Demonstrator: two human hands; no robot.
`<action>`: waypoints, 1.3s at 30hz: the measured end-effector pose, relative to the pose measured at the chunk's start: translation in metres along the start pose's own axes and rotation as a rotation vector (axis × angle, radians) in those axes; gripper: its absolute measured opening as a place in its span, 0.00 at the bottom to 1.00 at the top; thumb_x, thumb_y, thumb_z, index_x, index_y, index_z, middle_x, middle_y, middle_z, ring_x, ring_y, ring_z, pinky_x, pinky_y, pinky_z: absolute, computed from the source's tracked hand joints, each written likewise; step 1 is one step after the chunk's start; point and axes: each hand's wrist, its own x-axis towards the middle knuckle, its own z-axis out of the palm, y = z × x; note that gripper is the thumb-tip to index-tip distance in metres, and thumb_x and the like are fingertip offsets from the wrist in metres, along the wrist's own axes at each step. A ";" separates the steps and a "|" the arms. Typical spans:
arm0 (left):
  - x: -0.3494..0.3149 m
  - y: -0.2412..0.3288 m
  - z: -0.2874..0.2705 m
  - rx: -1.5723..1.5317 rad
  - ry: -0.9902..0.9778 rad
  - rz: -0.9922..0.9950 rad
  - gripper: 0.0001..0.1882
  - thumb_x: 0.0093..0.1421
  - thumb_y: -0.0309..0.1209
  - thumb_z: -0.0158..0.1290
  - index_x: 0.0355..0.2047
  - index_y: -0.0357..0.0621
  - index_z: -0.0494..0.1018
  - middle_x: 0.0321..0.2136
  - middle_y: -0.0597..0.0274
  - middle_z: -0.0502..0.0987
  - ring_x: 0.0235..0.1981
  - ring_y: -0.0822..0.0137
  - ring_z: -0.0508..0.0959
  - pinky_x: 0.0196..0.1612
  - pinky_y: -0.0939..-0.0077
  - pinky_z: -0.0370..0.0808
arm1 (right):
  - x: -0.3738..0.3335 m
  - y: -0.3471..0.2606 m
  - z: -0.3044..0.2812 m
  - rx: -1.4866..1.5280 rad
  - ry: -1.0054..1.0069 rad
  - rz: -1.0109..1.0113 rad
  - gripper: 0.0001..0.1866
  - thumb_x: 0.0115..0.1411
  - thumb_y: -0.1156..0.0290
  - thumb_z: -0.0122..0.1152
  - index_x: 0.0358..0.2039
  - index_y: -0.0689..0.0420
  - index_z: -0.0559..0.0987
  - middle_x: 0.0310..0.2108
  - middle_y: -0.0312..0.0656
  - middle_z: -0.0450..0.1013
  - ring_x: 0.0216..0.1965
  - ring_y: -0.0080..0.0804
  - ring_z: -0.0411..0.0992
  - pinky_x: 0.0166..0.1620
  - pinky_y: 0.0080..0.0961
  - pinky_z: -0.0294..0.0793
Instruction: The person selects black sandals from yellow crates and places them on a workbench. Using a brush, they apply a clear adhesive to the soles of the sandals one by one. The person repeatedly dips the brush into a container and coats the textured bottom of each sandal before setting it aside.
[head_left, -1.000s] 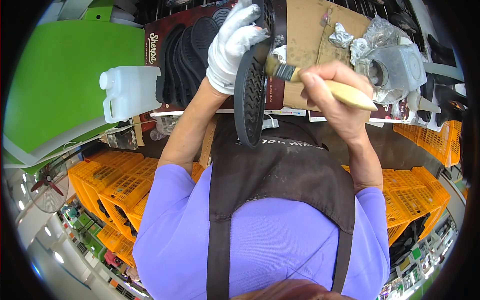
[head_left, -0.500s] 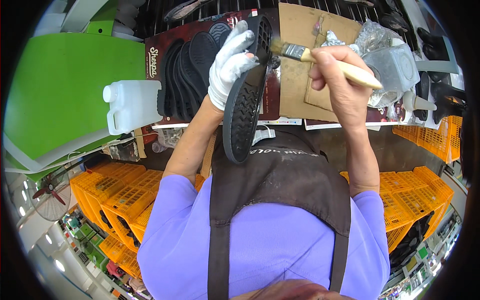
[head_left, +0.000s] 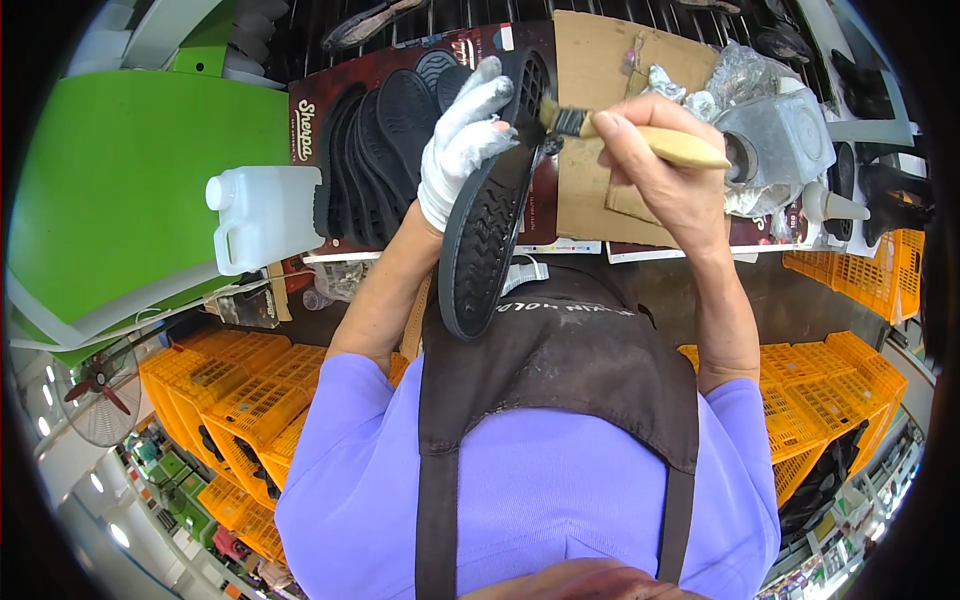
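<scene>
apron: dark, worn over a lilac shirt, nearest the camera; both forearms reach away from it toward the bench.
sole: black rubber shoe sole held on edge, tread facing the left of the picture, toe end up; heel end hangs free below the fingers, just above the apron.
left hand: in a white glove; fingers curled round the upper half of the sole, thumb side hidden behind it. Closed on the sole.
right hand: bare; fingers pressed together round the brush handle, thumb on top, pinching it near the ferrule.
brush: pale wooden handle, dark bristles touching the sole's top edge, just beyond the gloved fingertips.
handling, sole: judged light, flexible, grippy by the tread; likely bends if held at one end only. Best taken mid-length across its edges, clear of the brushed rim, which may be wet.
handling, brush: light, stiff; hold near the ferrule for control.
jug: white plastic, on the bench well left of the glove.
stacked soles: black, on a dark red sheet beyond the glove.
cardboard: beyond the brush.
metal can: wrapped in plastic film, right of the bare hand.
</scene>
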 end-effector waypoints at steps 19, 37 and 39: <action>-0.024 0.043 -0.016 -1.157 -0.050 -0.891 0.26 0.67 0.42 0.28 0.56 0.36 0.58 0.50 0.51 0.69 0.49 0.62 0.72 0.54 0.69 0.68 | 0.015 0.007 -0.011 -0.216 -0.061 -0.412 0.05 0.53 0.76 0.61 0.31 0.61 0.78 0.23 0.38 0.72 0.23 0.24 0.70 0.24 0.19 0.69; -0.018 0.084 -0.032 -1.485 0.054 -0.787 0.26 0.68 0.43 0.27 0.58 0.38 0.56 0.50 0.49 0.68 0.45 0.59 0.74 0.48 0.66 0.72 | -0.010 0.016 -0.044 0.460 -0.056 -0.190 0.10 0.55 0.70 0.60 0.30 0.66 0.77 0.21 0.41 0.69 0.20 0.23 0.67 0.22 0.16 0.67; 0.013 0.118 -0.046 -1.283 0.251 -0.795 0.35 0.62 0.55 0.32 0.55 0.36 0.58 0.45 0.42 0.70 0.28 0.58 0.78 0.27 0.69 0.77 | -0.007 0.020 -0.051 0.518 0.012 -0.178 0.12 0.56 0.66 0.60 0.31 0.64 0.76 0.22 0.40 0.68 0.21 0.23 0.67 0.22 0.15 0.66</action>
